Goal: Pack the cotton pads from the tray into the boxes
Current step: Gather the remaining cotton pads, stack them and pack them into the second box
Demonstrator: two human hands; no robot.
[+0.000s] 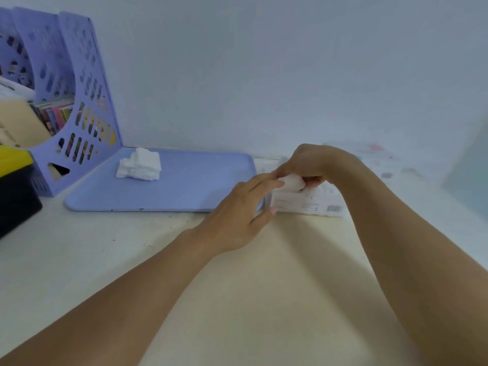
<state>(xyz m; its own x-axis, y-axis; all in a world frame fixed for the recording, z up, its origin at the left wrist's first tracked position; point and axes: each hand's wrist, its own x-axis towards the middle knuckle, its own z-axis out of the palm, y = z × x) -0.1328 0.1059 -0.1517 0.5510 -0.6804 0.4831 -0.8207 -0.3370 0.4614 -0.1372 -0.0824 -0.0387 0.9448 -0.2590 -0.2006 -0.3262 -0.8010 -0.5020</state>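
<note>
Far on the left sits a black bin with a yellow lid (14,180). Next to it stands a purple file rack (79,107) with books and papers inside. Its corner touches the back left of a flat blue tray (184,191) that lies on the pale table (237,286). A small heap of white cotton pads (140,167) sits on the back left part of the tray (they look stacked a bit messy).

Just past the tray's right edge is a white box (306,203) with a barcode on its side. The left hand (243,210) rests against the box's left end, with its fingers straight. The right hand (311,165) reaches down from above and pinches a wad of cotton pads (293,182) right at the top of the box. Behind it, near the wall, lie more blurry white boxes (369,157).
</note>
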